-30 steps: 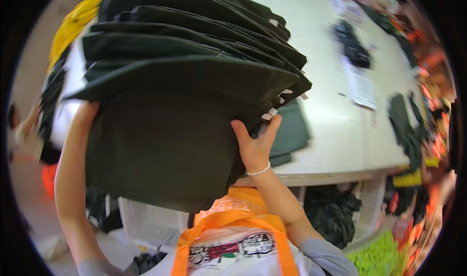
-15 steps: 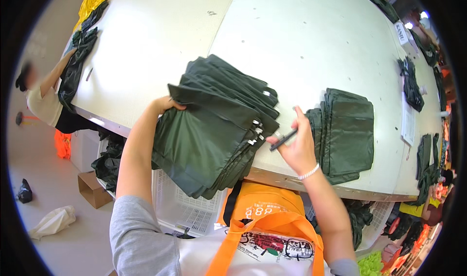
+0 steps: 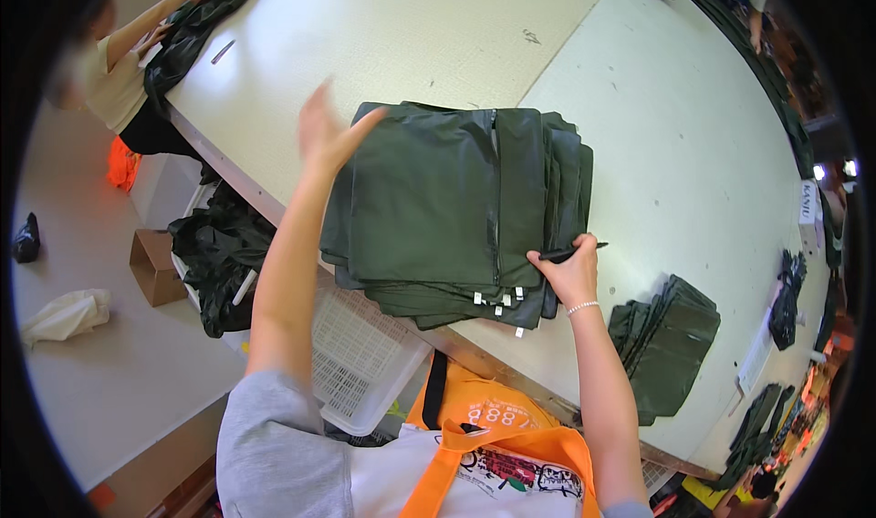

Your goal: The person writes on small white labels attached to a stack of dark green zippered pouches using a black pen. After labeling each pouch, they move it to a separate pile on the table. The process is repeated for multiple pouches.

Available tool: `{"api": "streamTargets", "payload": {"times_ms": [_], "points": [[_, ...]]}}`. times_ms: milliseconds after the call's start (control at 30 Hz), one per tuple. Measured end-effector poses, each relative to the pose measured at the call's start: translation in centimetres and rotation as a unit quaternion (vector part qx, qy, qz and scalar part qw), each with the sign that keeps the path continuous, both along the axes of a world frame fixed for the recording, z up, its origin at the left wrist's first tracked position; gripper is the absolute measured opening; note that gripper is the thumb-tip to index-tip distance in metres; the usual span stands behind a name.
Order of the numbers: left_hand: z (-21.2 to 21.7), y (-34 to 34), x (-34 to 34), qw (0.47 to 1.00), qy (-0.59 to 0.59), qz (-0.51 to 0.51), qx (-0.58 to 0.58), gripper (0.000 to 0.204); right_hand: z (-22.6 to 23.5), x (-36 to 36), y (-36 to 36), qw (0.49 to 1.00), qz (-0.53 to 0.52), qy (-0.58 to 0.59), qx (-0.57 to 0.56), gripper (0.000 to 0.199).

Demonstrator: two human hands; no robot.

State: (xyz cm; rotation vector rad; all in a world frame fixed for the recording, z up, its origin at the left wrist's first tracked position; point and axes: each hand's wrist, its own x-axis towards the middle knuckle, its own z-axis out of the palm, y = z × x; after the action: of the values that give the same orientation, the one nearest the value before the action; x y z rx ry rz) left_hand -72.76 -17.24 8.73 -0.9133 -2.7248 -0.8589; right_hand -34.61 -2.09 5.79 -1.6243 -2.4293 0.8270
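Observation:
A pile of folded dark green fabric pieces [image 3: 424, 198] lies on the white table in front of me, overhanging its near edge a little. A dark strip runs down the top piece, and small white tags stick out along the near side. My left hand [image 3: 330, 136] hovers by the pile's far left corner, thumb apart from the other fingers, smeared by motion. At the near right corner my right hand [image 3: 577, 270] is closed around a black pen [image 3: 558, 255] and rests against the pile's edge. A smaller stack of green pieces [image 3: 673, 354] sits further right.
A white plastic basket [image 3: 365, 358] stands below the table's edge, beside another holding dark fabric [image 3: 224, 253]. At the far left a person [image 3: 123, 80] handles dark fabric. A cardboard box [image 3: 157, 267] stands on the floor. A black bundle [image 3: 787, 303] lies on the right.
The large pile has been turned and laid flat on the table. My left hand has let go of its edge and risen; my right hand, still with the pen, has come to its side.

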Motion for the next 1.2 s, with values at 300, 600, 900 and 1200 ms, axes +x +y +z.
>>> {"api": "streamTargets", "payload": {"times_ms": [300, 600, 900, 1200], "points": [[-4.5, -9.5, 12.2, 0.752, -0.641, 0.115, 0.098, 0.078, -2.2, 1.8, 0.9, 0.979, -0.032, 0.117, -0.163, 0.076], [-4.8, -5.8, -8.4, 0.826, -0.552, 0.046, -0.109, 0.079, -3.6, -8.5, -11.5, 0.963, -0.057, 0.228, -0.133, 0.070], [-5.2, 3.3, -12.6, 0.905, 0.094, 0.113, -0.399, 0.068, -3.6, -21.9, -12.1, 0.930, -0.036, 0.323, -0.174, 0.061], [1.1, 8.7, 16.6, 0.934, 0.164, -0.119, 0.296, 0.048, 1.4, 12.7, -2.8, 0.929, -0.017, 0.361, -0.074, 0.014]]}}
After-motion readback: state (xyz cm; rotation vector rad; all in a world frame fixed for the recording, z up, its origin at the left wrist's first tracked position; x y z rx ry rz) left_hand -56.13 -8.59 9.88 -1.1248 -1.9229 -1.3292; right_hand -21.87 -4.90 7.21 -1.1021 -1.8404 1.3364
